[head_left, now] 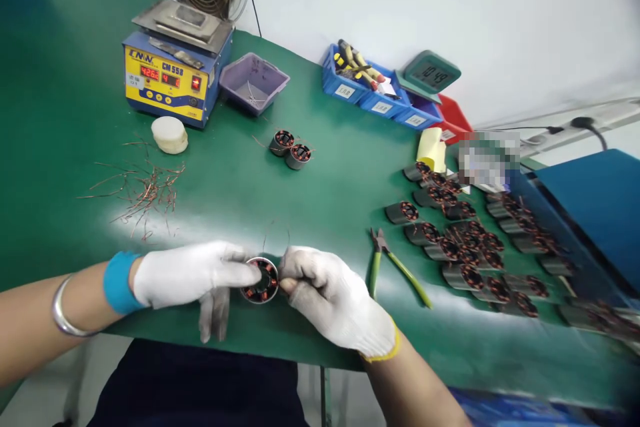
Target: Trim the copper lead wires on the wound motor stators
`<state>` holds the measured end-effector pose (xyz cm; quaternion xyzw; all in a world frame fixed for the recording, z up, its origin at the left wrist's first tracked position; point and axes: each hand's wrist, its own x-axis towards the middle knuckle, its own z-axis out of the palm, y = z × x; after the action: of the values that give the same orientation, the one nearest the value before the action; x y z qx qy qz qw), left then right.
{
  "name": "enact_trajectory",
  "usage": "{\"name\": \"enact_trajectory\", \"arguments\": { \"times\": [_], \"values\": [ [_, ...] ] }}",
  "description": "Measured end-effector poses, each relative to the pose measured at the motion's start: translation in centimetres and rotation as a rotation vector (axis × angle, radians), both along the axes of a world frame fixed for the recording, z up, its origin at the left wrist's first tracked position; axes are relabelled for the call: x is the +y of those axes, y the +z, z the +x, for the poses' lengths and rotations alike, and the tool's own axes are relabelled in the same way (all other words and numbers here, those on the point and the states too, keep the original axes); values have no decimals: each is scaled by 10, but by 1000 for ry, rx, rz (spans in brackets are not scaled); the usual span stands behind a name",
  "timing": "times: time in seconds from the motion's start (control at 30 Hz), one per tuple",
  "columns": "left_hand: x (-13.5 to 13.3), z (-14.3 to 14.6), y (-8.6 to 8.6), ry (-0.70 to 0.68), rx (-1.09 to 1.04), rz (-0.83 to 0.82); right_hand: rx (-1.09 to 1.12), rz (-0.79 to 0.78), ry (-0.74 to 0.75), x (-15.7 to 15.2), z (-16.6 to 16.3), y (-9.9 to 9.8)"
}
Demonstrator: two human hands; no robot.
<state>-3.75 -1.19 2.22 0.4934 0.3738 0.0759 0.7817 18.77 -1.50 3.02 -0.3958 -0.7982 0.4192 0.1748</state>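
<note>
Both my hands wear white knit gloves and meet at the near edge of the green mat. My left hand grips a small round motor stator with copper windings by its left side. My right hand pinches at the stator's right rim with its fingertips closed, where thin copper lead wires stick up. What exactly the right fingers pinch is too small to tell.
Green-handled pliers lie right of my right hand. Several more stators fill the right side; two sit mid-table. Copper wire scraps lie at left. A yellow-blue solder pot, purple tray and blue bins stand at the back.
</note>
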Motion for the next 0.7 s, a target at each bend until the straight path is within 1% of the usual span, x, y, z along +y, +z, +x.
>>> {"name": "enact_trajectory", "arguments": {
  "times": [0.03,0.07,0.1,0.17,0.2,0.23,0.27,0.3,0.33,0.43,0.47,0.5,0.53,0.6,0.67,0.7],
  "values": [
    [-1,0,0,54,-25,43,-27,-44,-23,1,0,-2],
    [-3,1,0,123,-50,144,-39,-116,-47,1,1,-4],
    [-7,1,0,182,-68,284,-31,-212,-66,2,2,-5],
    [-15,0,2,286,-35,615,7,-391,-69,3,5,-7],
    [-19,0,2,336,1,773,20,-419,-52,4,5,-6],
    [-21,1,2,382,43,910,20,-389,-26,4,5,-6],
    [-23,1,1,420,90,1022,10,-309,1,4,4,-6],
    [-23,3,0,424,143,1104,-8,-201,23,3,3,-6],
    [-22,4,-3,383,196,1147,-26,-85,37,2,1,-7],
    [-15,9,-13,103,360,1146,-128,222,29,-4,-5,-13],
    [-13,10,-17,24,408,1160,-176,294,41,-6,-5,-15],
    [-11,10,-22,-27,449,1193,-210,341,56,-8,-4,-16],
    [-10,9,-26,-43,486,1236,-211,370,59,-9,-2,-17],
    [-9,7,-32,-5,524,1297,-101,422,-15,-10,4,-14],
    [-10,5,-34,50,526,1288,58,517,-131,-8,11,-8],
    [-10,4,-33,81,533,1283,104,578,-144,-7,12,-7]
  ]
}}
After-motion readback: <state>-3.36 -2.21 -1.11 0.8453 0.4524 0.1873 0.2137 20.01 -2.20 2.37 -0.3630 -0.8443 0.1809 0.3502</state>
